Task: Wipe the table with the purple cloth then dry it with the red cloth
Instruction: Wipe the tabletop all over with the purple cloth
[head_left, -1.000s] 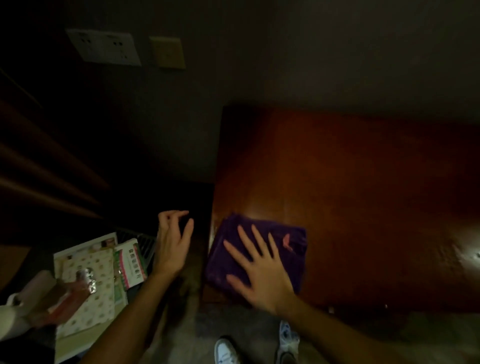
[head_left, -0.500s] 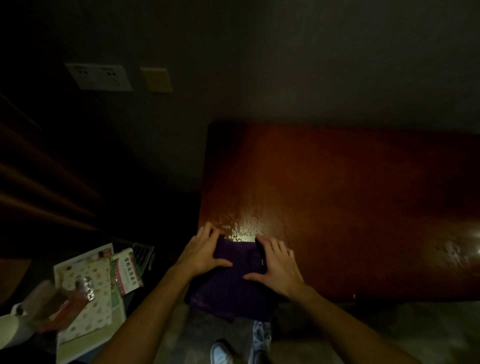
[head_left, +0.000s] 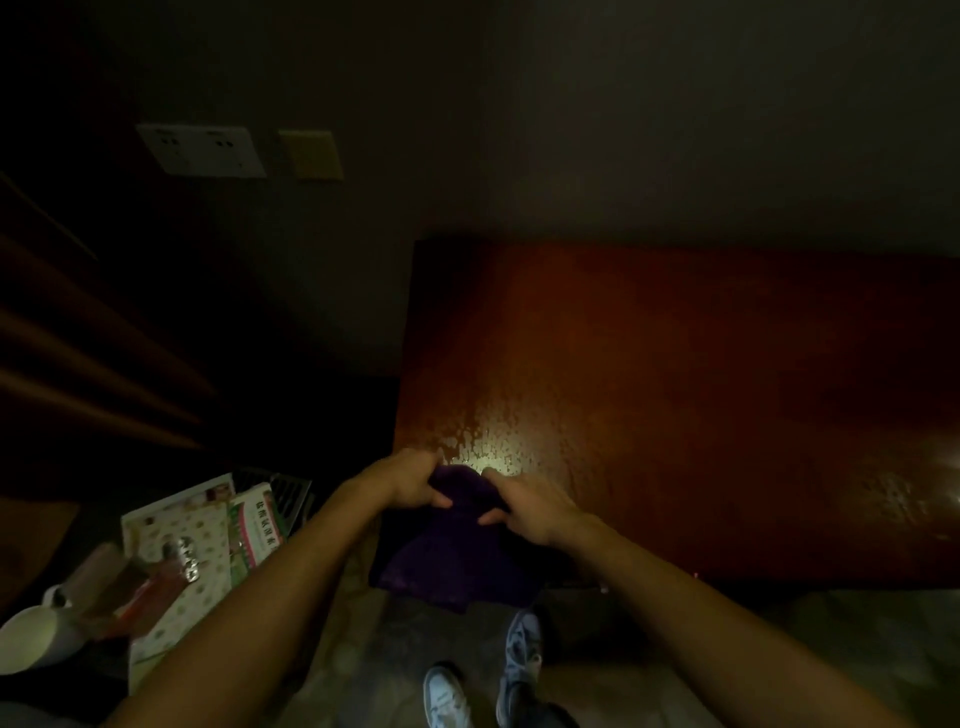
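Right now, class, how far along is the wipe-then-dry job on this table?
Done, it seems: a wet sheen on the table near its front left corner suggests wiping. In hand: the left hand and right hand grip the purple cloth, which hangs over the front edge. Left: drying; no red cloth is visible.

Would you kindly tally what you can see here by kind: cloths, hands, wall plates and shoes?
Cloths: 1, the purple cloth, gripped at the table edge.
Hands: 2, left hand and right hand.
Wall plates: 2, white socket plate and beige plate.
Shoes: 2, left shoe and right shoe.
Total: 7. No red cloth shows.
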